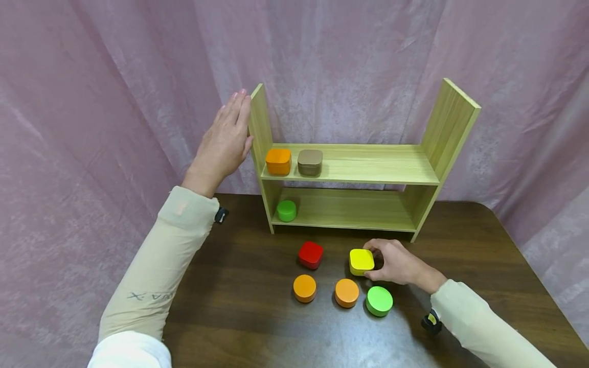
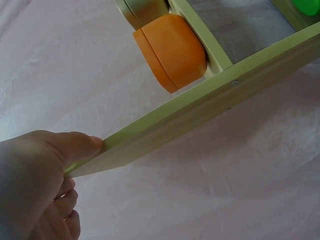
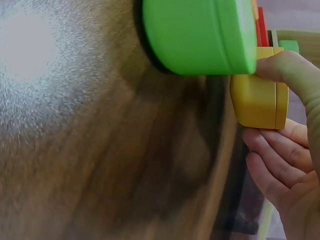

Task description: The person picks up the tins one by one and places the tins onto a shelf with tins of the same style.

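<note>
My right hand [image 1: 394,261] pinches a yellow rounded-square box [image 1: 361,261] at the tabletop, thumb on its near side and fingers on its far side. The right wrist view shows the same yellow box [image 3: 257,100] between the thumb and fingers, partly behind a green round box [image 3: 200,35]. At the upper left, my left hand [image 1: 223,138] touches the left side panel of a light wooden shelf [image 1: 368,162] with its fingers straight. Up close, the left thumb [image 2: 82,145] lies at the panel's edge.
An orange square box [image 1: 278,162] and a brown one [image 1: 310,163] sit on the upper board. A green round box [image 1: 287,211] is on the lower board. A red box [image 1: 311,254], two orange round boxes [image 1: 304,288] and a green one [image 1: 379,301] lie on the dark table [image 1: 239,327].
</note>
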Demonstrator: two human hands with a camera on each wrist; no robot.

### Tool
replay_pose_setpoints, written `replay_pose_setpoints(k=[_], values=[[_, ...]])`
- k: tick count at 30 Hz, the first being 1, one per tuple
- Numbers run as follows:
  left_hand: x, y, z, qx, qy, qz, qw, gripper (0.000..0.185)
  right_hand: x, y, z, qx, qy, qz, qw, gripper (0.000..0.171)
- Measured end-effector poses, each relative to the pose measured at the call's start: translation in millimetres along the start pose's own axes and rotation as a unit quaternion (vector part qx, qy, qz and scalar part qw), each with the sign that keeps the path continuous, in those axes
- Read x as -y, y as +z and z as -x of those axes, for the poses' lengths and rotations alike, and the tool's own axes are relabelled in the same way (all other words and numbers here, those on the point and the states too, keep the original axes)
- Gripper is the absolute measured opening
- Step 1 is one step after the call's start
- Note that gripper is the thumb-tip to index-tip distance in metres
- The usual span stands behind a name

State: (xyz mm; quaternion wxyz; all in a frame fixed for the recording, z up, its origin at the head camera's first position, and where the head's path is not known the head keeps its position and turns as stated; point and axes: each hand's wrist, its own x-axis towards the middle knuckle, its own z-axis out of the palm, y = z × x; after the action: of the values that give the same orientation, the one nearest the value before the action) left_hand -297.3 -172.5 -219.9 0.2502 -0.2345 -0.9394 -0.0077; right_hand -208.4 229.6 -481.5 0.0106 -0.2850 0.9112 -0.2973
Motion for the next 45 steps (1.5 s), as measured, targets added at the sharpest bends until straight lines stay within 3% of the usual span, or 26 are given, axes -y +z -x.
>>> replay_pose_setpoints(k=[11, 23, 37, 45], values=[[0.1, -0.3, -1.1, 0.0, 0.0, -0.004, 1.0, 0.08, 19, -31, -4, -0.005, -0.003, 0.038, 0.999, 0.049], [-1.5, -1.6, -0.3, -0.001, 0.002, -0.004, 1.0, 0.08, 53, -83, -16, 0.003, -0.022, 0.022, 1.0, 0.049], [-1.1, -0.6, -1.1, -0.003, 0.002, -0.006, 1.0, 0.08, 93, -140, -40, -0.005, -0.023, 0.095, 0.995, 0.047], [-0.8, -0.1, -0.2, 0.0, -0.002, -0.004, 1.0, 0.08, 102, -161, -59, -0.016, -0.026, 0.101, 0.994, 0.049]])
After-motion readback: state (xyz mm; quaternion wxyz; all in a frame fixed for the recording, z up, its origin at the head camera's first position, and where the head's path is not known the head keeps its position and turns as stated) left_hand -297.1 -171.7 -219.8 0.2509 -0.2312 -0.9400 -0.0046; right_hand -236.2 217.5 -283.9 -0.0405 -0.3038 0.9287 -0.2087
